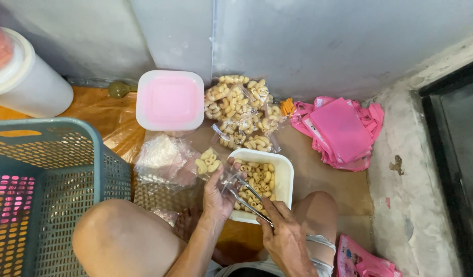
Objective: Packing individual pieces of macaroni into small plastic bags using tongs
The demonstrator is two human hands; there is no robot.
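- Holding a small clear bag (pixel 210 163) with a few pale snack pieces, our left hand (pixel 217 194) pinches it shut-fingered, just left of the white tub (pixel 284 177).
- Our right hand (pixel 283 237) grips metal tongs (pixel 247 197), fingers wrapped, tips over the tub.
- Filled bags (pixel 241 113) lie behind the tub; pink-lidded box (pixel 170 100) behind-left; teal basket (pixel 57 169) far left.

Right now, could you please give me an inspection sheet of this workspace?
Surface: brown floor sheet, partly bare.
Job's things: white tub of shell-shaped snacks; metal tongs; small clear bag, partly filled.
Clutter: filled snack bags, pink-lidded box, pink cloth bags, teal basket, empty bag stack.
Grips: left hand holds the small clear bag; right hand holds the tongs.
Cables: nothing seen.
Surroundings: grey wall.
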